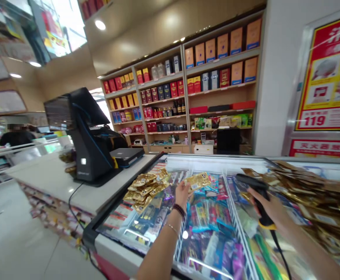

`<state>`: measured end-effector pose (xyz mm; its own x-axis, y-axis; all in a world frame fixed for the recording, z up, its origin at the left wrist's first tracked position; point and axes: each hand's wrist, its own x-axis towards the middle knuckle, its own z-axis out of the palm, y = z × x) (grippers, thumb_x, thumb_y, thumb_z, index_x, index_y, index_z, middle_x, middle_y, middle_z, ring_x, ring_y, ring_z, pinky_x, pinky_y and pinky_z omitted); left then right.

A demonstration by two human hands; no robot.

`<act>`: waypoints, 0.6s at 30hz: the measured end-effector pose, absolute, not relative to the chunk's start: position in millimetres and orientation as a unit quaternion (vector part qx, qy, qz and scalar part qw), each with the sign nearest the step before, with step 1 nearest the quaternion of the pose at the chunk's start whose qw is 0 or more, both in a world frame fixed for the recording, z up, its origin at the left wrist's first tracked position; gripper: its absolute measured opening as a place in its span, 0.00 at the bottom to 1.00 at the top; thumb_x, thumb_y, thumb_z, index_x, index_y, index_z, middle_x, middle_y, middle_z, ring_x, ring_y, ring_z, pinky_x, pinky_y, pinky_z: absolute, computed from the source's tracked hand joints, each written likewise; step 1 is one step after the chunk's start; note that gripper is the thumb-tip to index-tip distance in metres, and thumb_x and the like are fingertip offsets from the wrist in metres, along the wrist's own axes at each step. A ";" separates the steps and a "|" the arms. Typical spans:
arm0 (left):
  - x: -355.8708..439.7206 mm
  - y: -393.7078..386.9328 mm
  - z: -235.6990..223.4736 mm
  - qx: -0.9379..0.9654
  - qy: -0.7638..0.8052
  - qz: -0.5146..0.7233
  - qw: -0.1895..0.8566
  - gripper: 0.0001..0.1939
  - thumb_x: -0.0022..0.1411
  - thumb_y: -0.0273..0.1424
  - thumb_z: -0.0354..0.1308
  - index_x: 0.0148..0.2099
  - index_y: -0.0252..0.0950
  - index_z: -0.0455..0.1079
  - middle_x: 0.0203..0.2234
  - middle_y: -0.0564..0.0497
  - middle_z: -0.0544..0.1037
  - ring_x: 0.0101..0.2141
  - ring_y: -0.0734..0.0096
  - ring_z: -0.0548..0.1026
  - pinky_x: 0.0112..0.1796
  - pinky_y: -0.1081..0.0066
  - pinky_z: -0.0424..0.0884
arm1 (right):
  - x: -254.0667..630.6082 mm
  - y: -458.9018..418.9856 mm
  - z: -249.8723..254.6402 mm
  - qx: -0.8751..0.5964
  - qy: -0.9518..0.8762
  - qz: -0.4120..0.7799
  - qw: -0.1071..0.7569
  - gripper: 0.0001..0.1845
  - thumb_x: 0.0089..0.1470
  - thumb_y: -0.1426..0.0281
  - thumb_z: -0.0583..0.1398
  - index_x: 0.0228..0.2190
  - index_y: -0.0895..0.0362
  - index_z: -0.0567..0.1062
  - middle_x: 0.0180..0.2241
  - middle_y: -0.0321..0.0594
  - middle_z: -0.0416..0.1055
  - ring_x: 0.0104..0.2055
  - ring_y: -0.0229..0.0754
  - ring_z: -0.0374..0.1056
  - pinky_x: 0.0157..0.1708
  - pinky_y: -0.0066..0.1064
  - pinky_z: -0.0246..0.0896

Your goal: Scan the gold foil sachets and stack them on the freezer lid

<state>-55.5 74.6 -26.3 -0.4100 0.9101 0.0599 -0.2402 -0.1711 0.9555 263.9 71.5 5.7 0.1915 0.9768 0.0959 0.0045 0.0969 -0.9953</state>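
My left hand point(182, 193) pinches the near end of a gold packet point(199, 181) above the glass top of a chest freezer point(135, 244). In my right hand point(267, 206) is a black barcode scanner point(261, 194) with a yellow base and a cable hanging down; its head points left. Left of my left hand, a small pile of gold packets point(146, 188) lies on the glass. To the right of the scanner spreads a larger heap of similar gold packets point(309, 194). Colourful wrapped goods point(207, 214) show through the glass.
A black checkout terminal point(89, 144) stands on the white counter point(47, 171) at left, its cable running over the edge. Shelves point(184, 97) of boxes and bottles line the back wall. A red poster point(328, 77) hangs at right. Another person point(17, 137) is far off at left.
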 end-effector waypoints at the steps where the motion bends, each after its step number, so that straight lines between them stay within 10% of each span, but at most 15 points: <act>1: -63.4 72.3 -27.1 0.310 0.460 0.710 0.434 0.20 0.56 0.42 0.82 0.43 0.38 0.80 0.37 0.45 0.89 0.42 0.55 0.89 0.51 0.56 0.87 | 248.9 74.4 8.8 -0.506 -0.488 0.437 0.561 0.31 0.36 0.42 0.78 0.20 0.51 0.73 0.16 0.35 0.69 0.14 0.37 0.60 0.14 0.31 0.56; 18: -60.8 78.3 -41.6 0.239 0.362 0.753 0.494 0.14 0.67 0.38 0.75 0.50 0.38 0.81 0.51 0.40 0.87 0.53 0.55 0.86 0.57 0.58 0.83 | 163.5 34.7 -2.8 -0.445 -0.644 0.476 0.400 0.34 0.48 0.34 0.69 0.19 0.48 0.69 0.11 0.32 0.64 0.12 0.38 0.59 0.19 0.33 0.55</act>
